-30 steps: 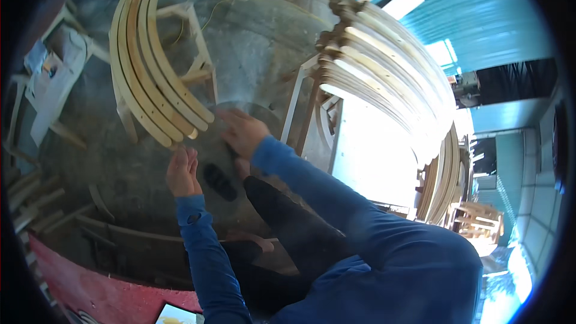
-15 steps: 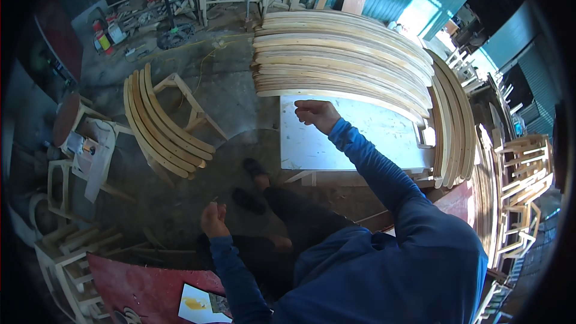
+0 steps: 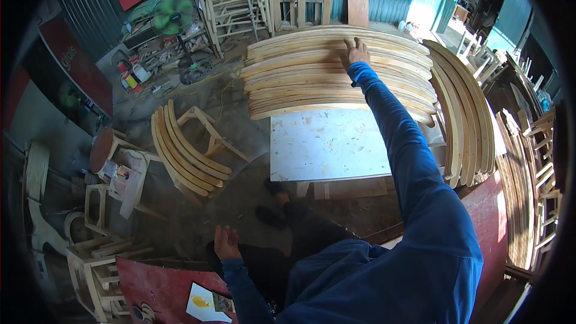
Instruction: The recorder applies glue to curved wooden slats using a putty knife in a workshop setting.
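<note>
Stretched far forward, my right hand (image 3: 356,53) lies over the broad row of curved wooden slats (image 3: 300,72), near its far side. Its fingers are apart; they seem to touch the upper slats, but nothing is gripped. Bare white board (image 3: 330,144) shows in front of the row, on the worktable. Low at the left, my left hand (image 3: 227,242) hangs in the air above the floor, its fingers loosely stretched and holding nothing. Another group of curved slats (image 3: 462,114) stands at the table's right end.
Several curved slats (image 3: 186,150) rest on a wooden trestle (image 3: 207,129) to the left. Near me stands a red tabletop (image 3: 162,288) with a white sheet (image 3: 201,303) bearing a yellow stain. A green fan (image 3: 174,17) stands at the back left, and wooden frames (image 3: 537,192) at the right.
My right hand has reached forward from above the white board to the far part of the slats, its fingers spreading. My left hand's fingers have loosened. The view has tilted up.
</note>
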A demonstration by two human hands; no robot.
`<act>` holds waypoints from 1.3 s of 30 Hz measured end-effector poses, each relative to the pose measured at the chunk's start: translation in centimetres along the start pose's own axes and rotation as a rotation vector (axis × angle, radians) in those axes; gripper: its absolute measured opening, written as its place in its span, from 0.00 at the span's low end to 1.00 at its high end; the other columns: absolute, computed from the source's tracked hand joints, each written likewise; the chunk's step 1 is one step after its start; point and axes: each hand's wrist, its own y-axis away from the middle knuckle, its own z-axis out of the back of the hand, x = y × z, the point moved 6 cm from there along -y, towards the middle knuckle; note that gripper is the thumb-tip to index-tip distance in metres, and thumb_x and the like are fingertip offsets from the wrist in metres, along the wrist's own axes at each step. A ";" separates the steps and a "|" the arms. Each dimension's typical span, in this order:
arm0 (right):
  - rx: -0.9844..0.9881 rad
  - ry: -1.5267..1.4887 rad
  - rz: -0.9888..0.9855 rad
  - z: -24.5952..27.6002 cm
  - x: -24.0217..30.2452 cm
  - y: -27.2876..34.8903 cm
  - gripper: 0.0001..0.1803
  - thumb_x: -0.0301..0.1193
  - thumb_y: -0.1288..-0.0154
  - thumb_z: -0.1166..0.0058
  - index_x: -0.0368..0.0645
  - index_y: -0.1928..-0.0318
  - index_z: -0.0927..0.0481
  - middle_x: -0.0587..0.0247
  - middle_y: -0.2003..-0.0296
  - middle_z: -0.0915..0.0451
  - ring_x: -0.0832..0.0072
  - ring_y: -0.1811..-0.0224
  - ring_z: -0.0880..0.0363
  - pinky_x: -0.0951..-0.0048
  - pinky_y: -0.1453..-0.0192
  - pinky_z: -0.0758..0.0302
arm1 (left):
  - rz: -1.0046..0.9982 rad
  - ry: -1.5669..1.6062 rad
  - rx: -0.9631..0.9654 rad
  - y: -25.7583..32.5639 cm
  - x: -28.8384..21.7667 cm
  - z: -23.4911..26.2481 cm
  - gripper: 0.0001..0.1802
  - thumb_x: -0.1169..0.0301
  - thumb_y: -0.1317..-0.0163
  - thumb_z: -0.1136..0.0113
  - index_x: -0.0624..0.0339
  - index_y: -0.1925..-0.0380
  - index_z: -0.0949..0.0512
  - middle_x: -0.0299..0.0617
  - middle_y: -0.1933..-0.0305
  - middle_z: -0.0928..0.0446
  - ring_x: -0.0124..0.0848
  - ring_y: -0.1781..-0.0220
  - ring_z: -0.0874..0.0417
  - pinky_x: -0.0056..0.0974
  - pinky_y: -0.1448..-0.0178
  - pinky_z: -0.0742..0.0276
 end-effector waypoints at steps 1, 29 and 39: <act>0.017 0.030 -0.009 0.0 -0.6 -1.0 0.33 0.43 0.38 0.37 0.57 0.32 0.27 0.48 0.29 0.36 0.48 0.28 0.36 0.49 0.28 0.33 | -0.011 0.000 -0.007 0.2 0.1 0.1 0.28 0.64 0.30 0.39 0.50 0.31 0.31 0.40 0.44 0.20 0.37 0.51 0.17 0.42 0.48 0.20; 0.542 -0.019 0.074 -3.6 -4.1 -12.5 0.46 0.64 0.44 0.36 0.43 0.37 0.28 0.44 0.41 0.22 0.49 0.37 0.24 0.57 0.31 0.28 | 0.107 -0.297 -0.192 -4.1 4.8 1.1 0.22 0.68 0.33 0.36 0.51 0.39 0.25 0.34 0.54 0.20 0.35 0.61 0.14 0.39 0.61 0.20; 0.719 0.043 0.109 -6.2 -7.2 -15.6 0.45 0.61 0.46 0.33 0.44 0.35 0.25 0.46 0.37 0.24 0.53 0.38 0.23 0.57 0.33 0.27 | 0.141 -0.320 -0.164 -6.2 7.1 1.0 0.25 0.70 0.34 0.36 0.59 0.37 0.26 0.41 0.54 0.19 0.35 0.68 0.14 0.35 0.68 0.19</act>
